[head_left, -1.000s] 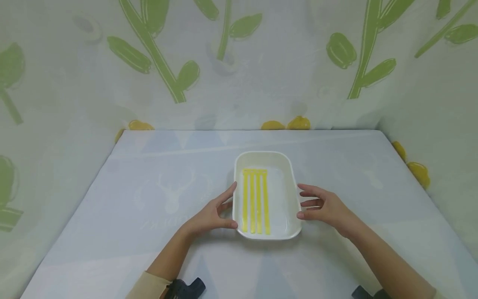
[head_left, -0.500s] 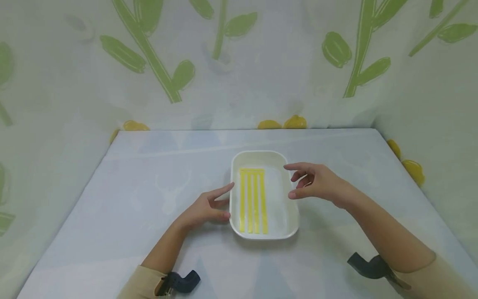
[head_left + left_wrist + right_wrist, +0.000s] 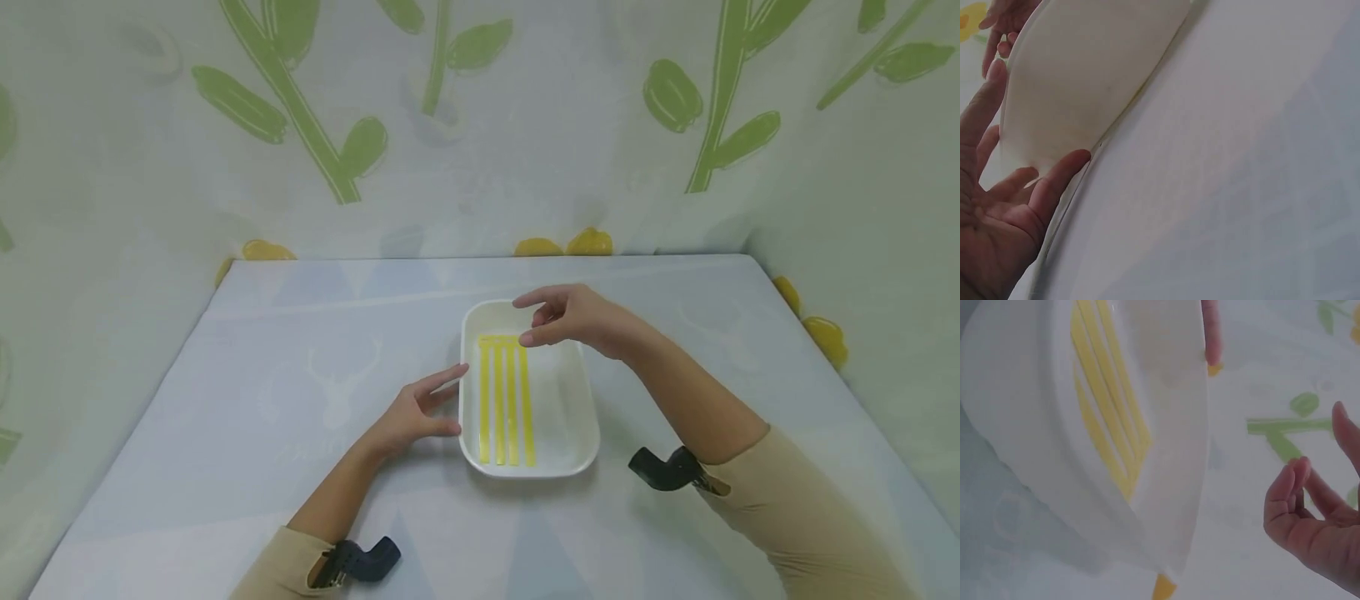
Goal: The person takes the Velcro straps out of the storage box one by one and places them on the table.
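My left hand [image 3: 997, 212] lay open beside the white tray [image 3: 1085, 75], thumb tip touching its outer wall. Pale bench [image 3: 1241, 175] filled the rest.

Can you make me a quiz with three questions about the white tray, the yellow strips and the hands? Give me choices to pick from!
1. Where is the right hand?
A. over the far end of the tray
B. flat on the table
C. under the tray

2. How many yellow strips are in the tray?
A. two
B. four
C. six

3. What is the left hand doing?
A. making a fist
B. lifting a strip
C. touching the tray's side

Answers: 1 A, it hovers above the far rim. 2 B, four lie side by side. 3 C, thumb against the wall.
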Demonstrator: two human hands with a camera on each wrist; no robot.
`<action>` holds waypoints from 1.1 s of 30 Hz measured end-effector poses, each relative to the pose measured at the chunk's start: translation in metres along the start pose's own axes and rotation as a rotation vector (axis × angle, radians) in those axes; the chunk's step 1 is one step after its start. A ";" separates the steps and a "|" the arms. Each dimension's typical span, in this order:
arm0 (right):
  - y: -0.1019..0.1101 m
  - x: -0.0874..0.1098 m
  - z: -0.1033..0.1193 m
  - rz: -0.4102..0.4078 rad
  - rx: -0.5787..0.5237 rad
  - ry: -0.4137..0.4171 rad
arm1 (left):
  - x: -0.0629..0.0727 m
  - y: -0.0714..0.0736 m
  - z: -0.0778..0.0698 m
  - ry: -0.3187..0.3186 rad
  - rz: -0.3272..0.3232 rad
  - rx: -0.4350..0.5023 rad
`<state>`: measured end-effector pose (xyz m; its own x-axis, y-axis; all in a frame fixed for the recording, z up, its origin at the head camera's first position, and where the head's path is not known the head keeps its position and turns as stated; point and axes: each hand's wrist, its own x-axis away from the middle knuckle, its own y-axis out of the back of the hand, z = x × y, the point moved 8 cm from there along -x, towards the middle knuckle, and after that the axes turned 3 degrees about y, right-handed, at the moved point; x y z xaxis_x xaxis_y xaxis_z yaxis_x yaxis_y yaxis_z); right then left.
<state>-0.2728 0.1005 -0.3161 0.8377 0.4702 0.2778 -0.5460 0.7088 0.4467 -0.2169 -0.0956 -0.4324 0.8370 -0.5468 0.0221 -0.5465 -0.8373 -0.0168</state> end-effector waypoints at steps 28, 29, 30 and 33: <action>-0.041 -0.089 -0.055 -0.123 0.093 -0.003 | 0.002 -0.011 0.008 0.036 0.013 0.141; -0.041 -0.090 -0.056 -0.130 0.110 0.003 | 0.002 -0.011 0.008 0.036 0.013 0.143; -0.041 -0.091 -0.057 -0.135 0.122 0.007 | 0.002 -0.011 0.008 0.035 0.013 0.143; -0.042 -0.092 -0.057 -0.145 0.151 0.018 | 0.001 -0.010 0.007 0.029 0.010 0.144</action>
<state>-0.3279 0.0577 -0.4089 0.9065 0.3788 0.1867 -0.4100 0.6833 0.6041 -0.2104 -0.0875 -0.4390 0.8290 -0.5569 0.0504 -0.5438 -0.8239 -0.1599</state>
